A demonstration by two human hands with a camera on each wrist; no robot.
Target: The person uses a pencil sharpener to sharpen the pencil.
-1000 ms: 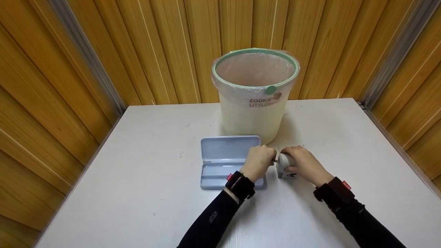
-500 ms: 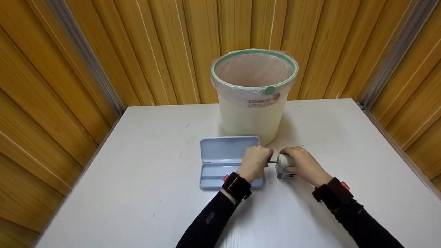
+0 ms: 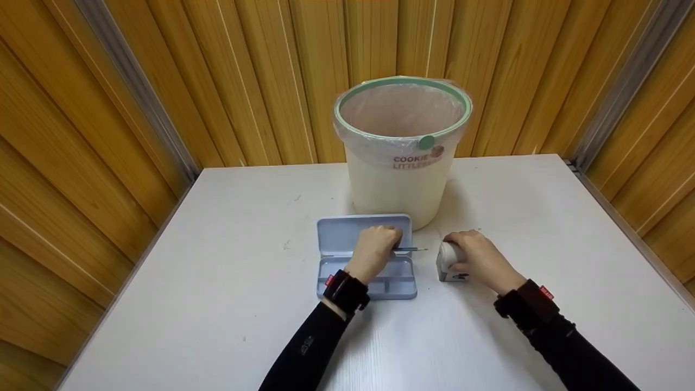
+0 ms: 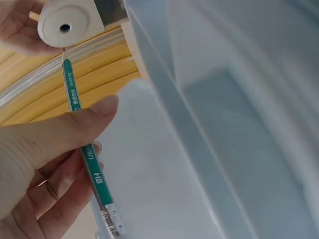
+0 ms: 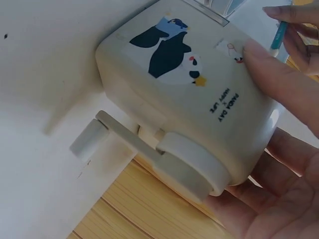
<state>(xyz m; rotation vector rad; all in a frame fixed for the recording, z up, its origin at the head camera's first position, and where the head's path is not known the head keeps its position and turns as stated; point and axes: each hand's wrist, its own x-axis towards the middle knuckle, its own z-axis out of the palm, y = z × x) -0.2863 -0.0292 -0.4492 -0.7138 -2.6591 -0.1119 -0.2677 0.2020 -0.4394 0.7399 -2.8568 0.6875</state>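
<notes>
My left hand (image 3: 374,251) pinches a green HB pencil (image 4: 93,167) between thumb and fingers, above the open blue pencil case (image 3: 326,288). The pencil's sharpened tip points right, apart from the sharpener's round hole. My right hand (image 3: 478,258) grips a white hand-crank pencil sharpener (image 3: 447,263) standing on the table. In the right wrist view, panda pictures decorate the sharpener's body (image 5: 174,64), and its crank handle (image 5: 134,144) sticks out from one end. The thumb lies along one side of the sharpener and the fingers curl round the other.
A cream bin (image 3: 402,190) with a green rim and a clear plastic liner stands behind the pencil case. The white table (image 3: 217,282) meets wood-patterned walls (image 3: 260,81) at the back and sides.
My left hand has moved left, away from the sharpener, drawing the pencil out so its tip now shows. The right hand keeps holding the sharpener in the same place.
</notes>
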